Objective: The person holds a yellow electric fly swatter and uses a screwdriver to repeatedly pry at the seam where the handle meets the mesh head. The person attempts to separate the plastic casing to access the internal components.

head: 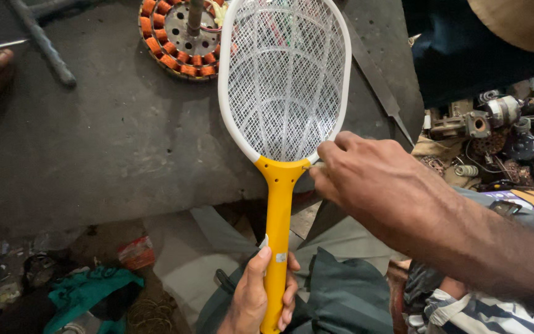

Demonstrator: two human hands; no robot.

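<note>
Dark workbench [94, 142] behind held racket [282, 124]

bare worktop [112, 142] left, motor stator [177, 37] behind

The racket [281, 124] has a white frame around a white mesh of fine crossed wires, with thicker white ribs fanning out from its base. Its handle [277, 216] is bright yellow with a small white label. The motor winding [177, 38] behind it shows orange-copper coils ringed around a grey metal disc. The workbench [106, 136] is dark grey and stained. A cloth [88, 291] on the floor is teal green. Another cloth [483, 315] is striped white and dark blue.
</note>
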